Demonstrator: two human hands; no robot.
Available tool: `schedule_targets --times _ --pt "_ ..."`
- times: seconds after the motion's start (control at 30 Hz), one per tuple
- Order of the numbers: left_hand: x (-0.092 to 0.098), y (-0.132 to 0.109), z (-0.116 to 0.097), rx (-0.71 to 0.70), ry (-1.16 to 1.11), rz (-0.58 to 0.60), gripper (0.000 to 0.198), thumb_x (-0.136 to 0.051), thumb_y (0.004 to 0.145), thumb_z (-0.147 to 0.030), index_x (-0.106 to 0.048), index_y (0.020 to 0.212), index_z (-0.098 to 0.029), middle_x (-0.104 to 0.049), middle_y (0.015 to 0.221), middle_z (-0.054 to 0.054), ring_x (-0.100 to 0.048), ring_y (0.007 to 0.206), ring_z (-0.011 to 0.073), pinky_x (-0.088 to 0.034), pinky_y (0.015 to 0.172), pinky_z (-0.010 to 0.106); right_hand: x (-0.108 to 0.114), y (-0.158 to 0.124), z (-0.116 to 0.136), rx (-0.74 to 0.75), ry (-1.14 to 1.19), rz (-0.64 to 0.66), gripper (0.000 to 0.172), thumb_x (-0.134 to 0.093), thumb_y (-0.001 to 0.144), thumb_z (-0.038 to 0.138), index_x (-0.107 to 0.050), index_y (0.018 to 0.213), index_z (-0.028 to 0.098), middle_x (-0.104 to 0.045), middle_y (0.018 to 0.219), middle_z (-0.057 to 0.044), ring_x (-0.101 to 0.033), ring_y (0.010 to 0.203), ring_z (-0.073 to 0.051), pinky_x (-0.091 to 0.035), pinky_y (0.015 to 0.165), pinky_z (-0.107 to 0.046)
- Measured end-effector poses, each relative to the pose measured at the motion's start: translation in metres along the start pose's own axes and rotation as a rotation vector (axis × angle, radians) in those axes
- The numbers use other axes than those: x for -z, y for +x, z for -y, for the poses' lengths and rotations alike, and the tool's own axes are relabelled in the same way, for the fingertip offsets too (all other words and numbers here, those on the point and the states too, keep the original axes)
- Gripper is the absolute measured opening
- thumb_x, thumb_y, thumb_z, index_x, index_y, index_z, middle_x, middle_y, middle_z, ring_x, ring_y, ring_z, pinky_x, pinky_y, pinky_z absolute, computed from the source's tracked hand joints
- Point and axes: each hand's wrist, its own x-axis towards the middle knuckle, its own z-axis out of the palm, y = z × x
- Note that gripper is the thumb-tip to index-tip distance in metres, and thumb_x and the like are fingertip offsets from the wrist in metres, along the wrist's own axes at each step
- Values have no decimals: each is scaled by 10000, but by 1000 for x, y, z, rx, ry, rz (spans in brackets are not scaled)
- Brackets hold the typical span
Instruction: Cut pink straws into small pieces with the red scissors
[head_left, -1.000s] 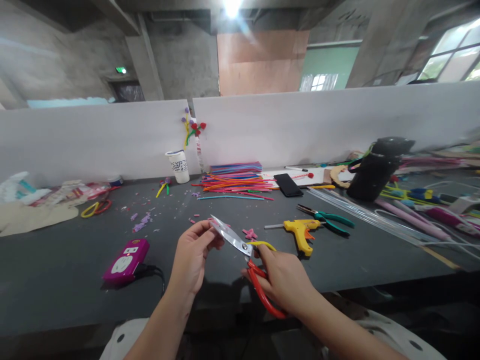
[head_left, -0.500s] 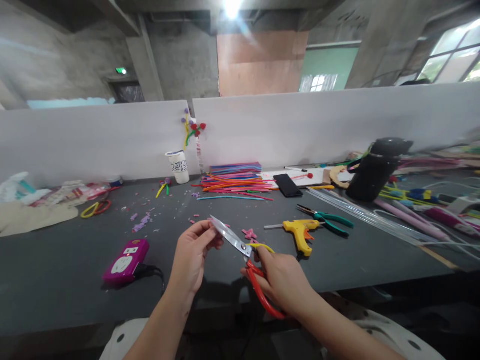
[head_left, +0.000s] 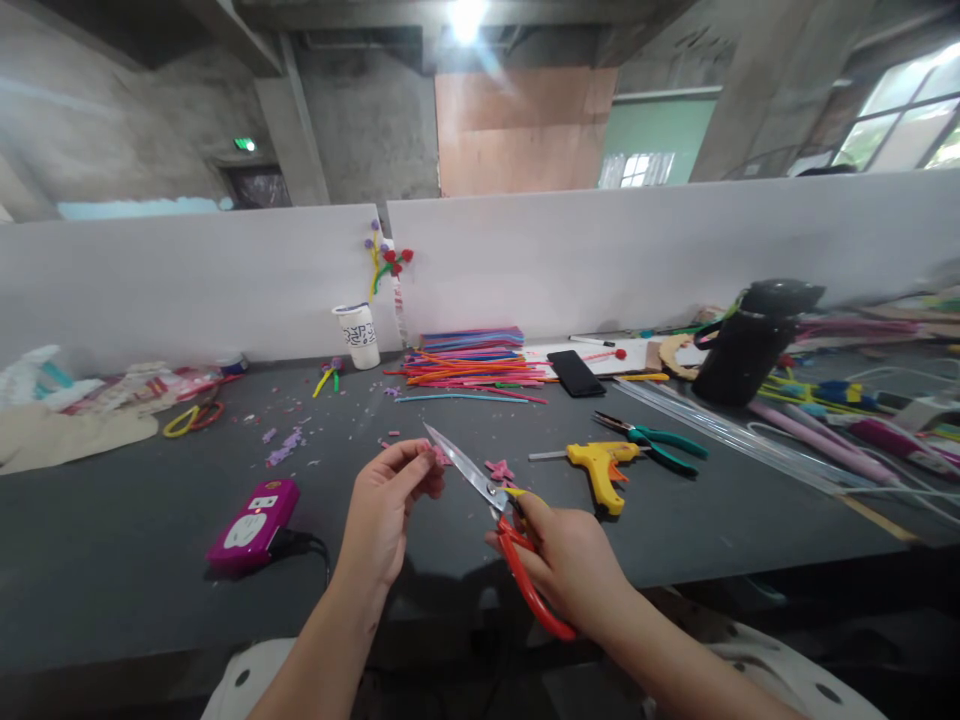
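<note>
Over dark table point(head_left: 135, 580), right hand point(head_left: 571, 565) grips scissors point(head_left: 474, 474); left hand point(head_left: 384, 512) pinches pink scrap point(head_left: 439, 456).

text: none legible | paper cup point(head_left: 357, 335): dark print, unreadable | green wall sign point(head_left: 244, 144): too small to read

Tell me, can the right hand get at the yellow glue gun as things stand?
Probably yes: the glue gun lies just beyond the right hand, with bare table between. But that hand grips the scissors, so it is not free.
</note>
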Motion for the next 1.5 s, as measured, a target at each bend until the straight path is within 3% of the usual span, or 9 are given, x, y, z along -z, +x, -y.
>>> schedule_targets --times 0.27,0.93,1.5 --pt "-1 -2 -1 13 -104 107 85 -583 688 -199 -599 723 -123 -553 600 -1 -480 517 54 -385 491 152 -1 1 -2 9 -21 18 322 -412 762 504 -462 792 188 -562 573 7 -539 531 -159 -220 454 -223" --pt "-4 -1 3 26 -275 113 57 -616 659 -169 -603 713 -155 -556 619 -26 -476 509 37 -393 493 137 -1 0 1 45 -17 4 311 -412 775 493 -471 781 187 -600 615 -8 -567 550 -168 -260 483 -231" --pt "-3 0 1 44 -271 95 55 -622 656 -176 -608 704 -152 -582 618 -19 -492 513 31 -400 481 111 2 0 3 25 -15 -7 299 -408 777 482 -472 715 197 -583 575 8 -538 496 -138 -231 446 -213"
